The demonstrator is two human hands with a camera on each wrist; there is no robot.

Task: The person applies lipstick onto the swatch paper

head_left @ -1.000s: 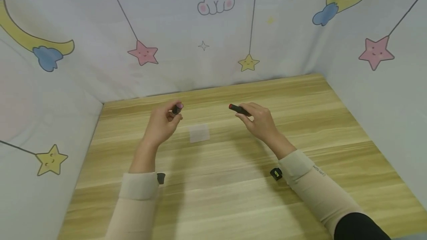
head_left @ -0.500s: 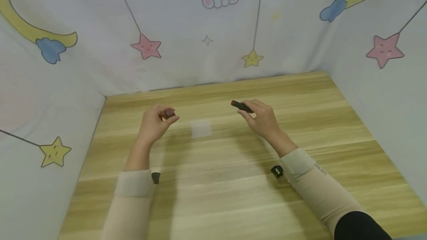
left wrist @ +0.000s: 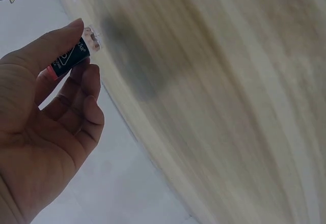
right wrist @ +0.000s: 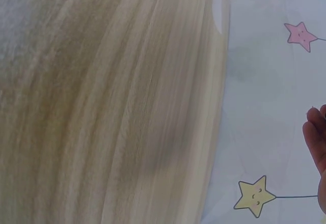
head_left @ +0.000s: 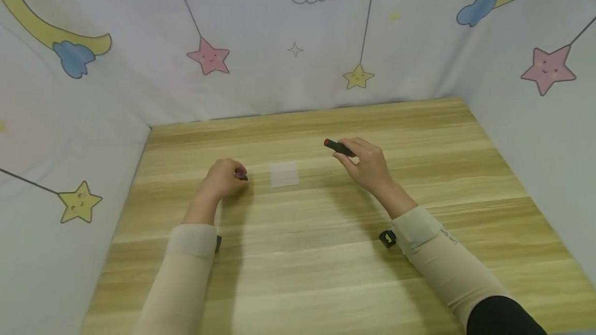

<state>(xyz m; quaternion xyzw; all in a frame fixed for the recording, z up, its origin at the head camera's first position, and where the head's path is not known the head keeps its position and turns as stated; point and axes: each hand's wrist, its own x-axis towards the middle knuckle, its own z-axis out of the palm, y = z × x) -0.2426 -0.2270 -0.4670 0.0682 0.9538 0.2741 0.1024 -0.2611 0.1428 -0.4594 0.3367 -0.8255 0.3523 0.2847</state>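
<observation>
My left hand (head_left: 223,177) pinches a short black cylinder (left wrist: 71,60) between thumb and fingers. In the left wrist view it has white print, a red band at one end and a clear, see-through tip at the other. From the head view, only its purplish round end shows past the fingers. My right hand (head_left: 368,167) grips a slim black tube (head_left: 336,146) with a red end that points left. In the right wrist view only a few fingers (right wrist: 317,142) show at the edge, and the tube is out of sight. A small white square of paper (head_left: 284,174) lies between the hands.
The wood-grain table (head_left: 316,252) is bordered by white cloth walls (head_left: 261,87) printed with stars, moons and clouds. A small black device (head_left: 387,239) sits by the right cuff, and another dark one (head_left: 218,243) shows beside the left cuff.
My left hand has moved down toward the table and closer to the paper, turning with the cylinder in it. My right hand stays nearly still, holding the tube. The head view has tilted down slightly.
</observation>
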